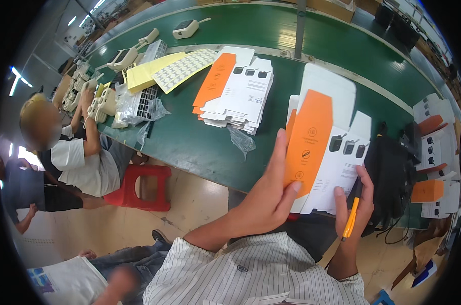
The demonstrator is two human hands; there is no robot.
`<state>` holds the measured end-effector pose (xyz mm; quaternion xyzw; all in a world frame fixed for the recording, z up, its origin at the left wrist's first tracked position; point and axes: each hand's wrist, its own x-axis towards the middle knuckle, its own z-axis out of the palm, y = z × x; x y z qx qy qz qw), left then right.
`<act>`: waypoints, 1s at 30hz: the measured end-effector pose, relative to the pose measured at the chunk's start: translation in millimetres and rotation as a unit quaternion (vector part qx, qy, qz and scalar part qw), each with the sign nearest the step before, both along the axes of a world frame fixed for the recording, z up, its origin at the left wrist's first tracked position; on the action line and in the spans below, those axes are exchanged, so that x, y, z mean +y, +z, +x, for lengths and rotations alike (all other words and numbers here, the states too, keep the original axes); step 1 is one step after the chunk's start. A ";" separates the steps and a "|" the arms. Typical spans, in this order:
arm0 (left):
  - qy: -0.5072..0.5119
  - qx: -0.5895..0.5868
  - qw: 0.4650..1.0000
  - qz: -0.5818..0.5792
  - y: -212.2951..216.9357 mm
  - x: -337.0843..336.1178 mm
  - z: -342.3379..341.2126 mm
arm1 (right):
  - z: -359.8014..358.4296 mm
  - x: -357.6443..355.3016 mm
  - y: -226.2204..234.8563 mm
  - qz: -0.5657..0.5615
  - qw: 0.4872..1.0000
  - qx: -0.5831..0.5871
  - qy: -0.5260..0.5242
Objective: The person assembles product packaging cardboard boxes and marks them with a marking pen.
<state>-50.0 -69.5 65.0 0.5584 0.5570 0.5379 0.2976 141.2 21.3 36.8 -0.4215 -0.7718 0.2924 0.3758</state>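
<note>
Between my hands is a flat, unfolded carton, white with an orange panel and pictures of small dark devices, its flaps pointing away from me. My left hand is closed on its left edge, thumb on the orange panel and fingers behind. The right hand grips the lower right corner, with the thumb on the white face. That same hand also carries an orange pen, its dark end tucked between the fingers. To the left of the carton, a stack of similar flat cartons lies on the green table.
Left of the stack are a yellow sheet, a sticker sheet and plastic wrap. A co-worker handles beige devices by a red stool. A black bag and formed cartons stand right. A metal post rises behind.
</note>
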 end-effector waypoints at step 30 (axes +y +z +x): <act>-0.026 0.393 0.919 -0.026 -32.9 8.9 -3.0 | 17.1 10.5 13.1 0.150 0.989 0.005 0.014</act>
